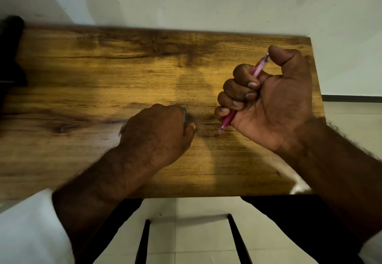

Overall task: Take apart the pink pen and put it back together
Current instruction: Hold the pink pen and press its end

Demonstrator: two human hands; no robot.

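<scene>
- One pen (257, 71) is in view: a slim pink barrel, clear and pale toward its far end, deeper pink toward the near end, with a small pointed tip aimed down at the table (103, 77).
- The pen sits tilted, its far end up and to the right, its tip down and to the left, just above the wood; whether the tip touches the surface cannot be told.
- The right hand (272, 102) holds the pen in a fist on the right side of the table: four fingers are curled tight around the middle of the barrel and the thumb is bent over the far end.
- Only the two ends of the pen show outside the fist.
- The left hand (159, 131) rests knuckles-up near the table's middle, to the left of the pen and apart from it.
- Its fingers are curled together; a thin green sliver (184, 116) shows at its far edge, too hidden to name, and whether the fingers are gripping it cannot be told.
- Two hands, two bare forearms and one white sleeve (31, 226) at the near left are visible.
- The table is brown wood with dark grain.
</scene>
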